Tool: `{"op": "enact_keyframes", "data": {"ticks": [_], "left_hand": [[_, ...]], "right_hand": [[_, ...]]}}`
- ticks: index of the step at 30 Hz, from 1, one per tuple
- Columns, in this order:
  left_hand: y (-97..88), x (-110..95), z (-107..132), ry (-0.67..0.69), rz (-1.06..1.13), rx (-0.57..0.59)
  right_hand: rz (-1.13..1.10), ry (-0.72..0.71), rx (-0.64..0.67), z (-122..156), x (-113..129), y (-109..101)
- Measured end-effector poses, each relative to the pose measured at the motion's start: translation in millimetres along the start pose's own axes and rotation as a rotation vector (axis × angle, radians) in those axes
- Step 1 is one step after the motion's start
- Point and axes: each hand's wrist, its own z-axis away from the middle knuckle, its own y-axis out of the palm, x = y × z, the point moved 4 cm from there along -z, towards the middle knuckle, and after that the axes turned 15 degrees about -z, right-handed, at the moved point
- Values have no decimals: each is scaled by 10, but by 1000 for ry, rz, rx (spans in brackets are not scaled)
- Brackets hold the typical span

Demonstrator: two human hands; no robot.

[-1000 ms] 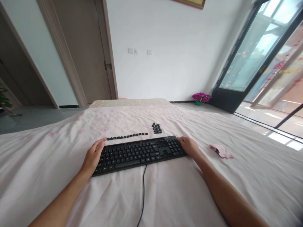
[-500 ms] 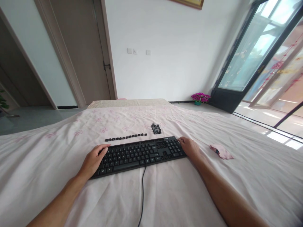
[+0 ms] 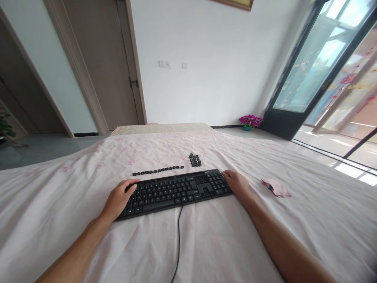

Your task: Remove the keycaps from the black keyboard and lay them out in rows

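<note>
A black computer keyboard (image 3: 173,194) lies on a pale pink cloth, some of its keycaps off. My left hand (image 3: 120,197) grips its left end, thumb on top near the edge and fingers toward the far corner. At the other end my right hand (image 3: 236,182) is closed around the right edge, its fingertips partly hidden. Beyond the keyboard, loose black keycaps stand in a row (image 3: 157,170), and a small block of keycaps (image 3: 195,160) sits to the right of that row. The keyboard's cable (image 3: 178,239) runs toward me.
The patterned cloth (image 3: 224,236) covers the broad surface in wrinkles. To the right of my right hand lies a folded pink cloth (image 3: 277,188) with something dark in it. Purple potted flowers (image 3: 250,121) stand on the floor by the glass door (image 3: 306,86).
The view has shifted very slightly. Both hands stay on the keyboard's ends, and the keyboard and keycaps have not visibly moved on the cloth.
</note>
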Motion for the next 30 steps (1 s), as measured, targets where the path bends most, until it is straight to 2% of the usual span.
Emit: {"op": "enact_keyframes", "data": {"ticks": [30], "left_hand": [[0, 17, -6, 8, -12, -10]], "right_hand": [[-2, -17, 5, -7, -3, 9]]}}
